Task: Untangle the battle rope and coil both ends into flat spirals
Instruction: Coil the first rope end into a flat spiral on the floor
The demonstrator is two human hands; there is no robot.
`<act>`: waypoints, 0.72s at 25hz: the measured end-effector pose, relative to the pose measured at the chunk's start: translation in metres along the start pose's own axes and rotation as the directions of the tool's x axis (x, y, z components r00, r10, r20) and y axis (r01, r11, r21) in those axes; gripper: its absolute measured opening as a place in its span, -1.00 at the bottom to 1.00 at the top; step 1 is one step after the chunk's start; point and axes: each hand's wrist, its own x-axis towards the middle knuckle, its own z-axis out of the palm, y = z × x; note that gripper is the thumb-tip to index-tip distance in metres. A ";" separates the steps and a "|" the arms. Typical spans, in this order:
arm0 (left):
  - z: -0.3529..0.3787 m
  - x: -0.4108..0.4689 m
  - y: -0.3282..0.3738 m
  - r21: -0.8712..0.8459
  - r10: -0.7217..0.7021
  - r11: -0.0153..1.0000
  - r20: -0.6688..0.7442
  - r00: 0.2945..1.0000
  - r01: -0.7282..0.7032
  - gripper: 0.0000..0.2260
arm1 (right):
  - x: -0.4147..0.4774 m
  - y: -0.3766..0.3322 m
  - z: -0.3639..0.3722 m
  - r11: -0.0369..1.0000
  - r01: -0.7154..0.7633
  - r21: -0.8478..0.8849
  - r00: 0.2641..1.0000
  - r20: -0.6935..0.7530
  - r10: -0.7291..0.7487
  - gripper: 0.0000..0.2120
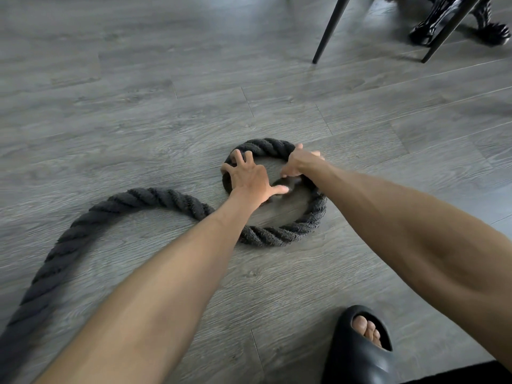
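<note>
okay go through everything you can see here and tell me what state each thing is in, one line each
battle rope: on the floor, one open loop formed, long tail trailing left
left hand: fingers spread, pressing on the loop's left side
right hand: closed around the loop's far right part
sandal: worn, flat on the floor
chair legs: standing

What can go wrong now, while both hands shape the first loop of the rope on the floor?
The battle rope makes one wide ring with bare floor inside; left this loose, the spiral may stay gappy. The left hand only presses with spread fingers while the right hand grips, so the stiff rope may spring open. The long tail could drag the ring sideways.
</note>
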 end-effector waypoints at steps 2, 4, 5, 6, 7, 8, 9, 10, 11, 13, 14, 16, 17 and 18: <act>-0.013 0.009 -0.013 -0.027 0.002 1.000 0.073 0.997 0.000 -0.17 | -0.004 0.000 0.005 0.999 0.039 -0.009 0.998 -0.039 -0.039 -0.02; -0.018 0.006 -0.025 0.005 0.042 0.999 0.106 0.993 -0.042 -0.27 | -0.008 0.001 0.005 0.996 0.093 -0.015 0.995 -0.046 -0.093 -0.09; -0.014 0.002 -0.029 0.034 0.078 0.996 0.087 0.993 -0.082 -0.35 | -0.009 0.001 0.005 0.994 0.111 -0.022 0.993 -0.047 -0.112 -0.10; -0.009 -0.003 -0.032 0.039 0.111 0.993 0.035 0.993 -0.112 -0.43 | -0.009 0.002 0.004 0.992 0.118 -0.030 0.992 -0.045 -0.120 -0.10; -0.004 -0.008 -0.034 -0.001 0.117 0.993 -0.038 0.992 -0.117 -0.49 | -0.010 0.002 0.004 0.992 0.120 -0.033 0.992 -0.041 -0.121 -0.09; -0.002 -0.011 -0.038 -0.071 0.096 0.992 -0.114 0.989 -0.105 -0.54 | -0.010 0.002 0.004 0.992 0.121 -0.032 0.992 -0.042 -0.123 -0.10; -0.001 -0.008 -0.042 -0.140 0.073 0.985 -0.169 0.983 -0.097 -0.55 | -0.010 0.001 0.004 0.992 0.125 -0.035 0.991 -0.048 -0.126 -0.11; -0.003 -0.002 -0.045 -0.172 0.072 0.980 -0.181 0.981 -0.103 -0.53 | -0.010 0.001 0.005 0.991 0.132 -0.039 0.990 -0.052 -0.134 -0.11; -0.006 0.004 -0.045 -0.173 0.093 0.978 -0.158 0.983 -0.120 -0.51 | -0.011 0.001 0.007 0.988 0.147 -0.043 0.987 -0.054 -0.149 -0.09; -0.014 0.015 -0.041 -0.161 0.106 0.980 -0.090 0.990 -0.119 -0.49 | -0.014 -0.001 0.009 0.978 0.194 -0.071 0.978 -0.070 -0.199 -0.04; -0.015 0.018 -0.039 -0.148 0.086 0.984 -0.072 0.994 -0.096 -0.48 | -0.016 -0.002 0.011 0.969 0.226 -0.096 0.968 -0.087 -0.235 -0.02; -0.014 0.018 -0.041 -0.096 0.067 0.993 -0.051 0.996 -0.072 -0.52 | -0.021 -0.005 0.017 0.939 0.310 -0.149 0.937 -0.119 -0.328 -0.01; -0.013 0.018 -0.046 -0.063 0.068 0.995 -0.049 0.996 -0.071 -0.56 | -0.024 -0.007 0.018 0.914 0.361 -0.188 0.914 -0.122 -0.386 -0.02; -0.014 0.019 -0.052 -0.026 0.073 0.997 -0.060 0.996 -0.075 -0.59 | -0.029 -0.010 0.019 0.879 0.414 -0.235 0.887 -0.114 -0.448 -0.04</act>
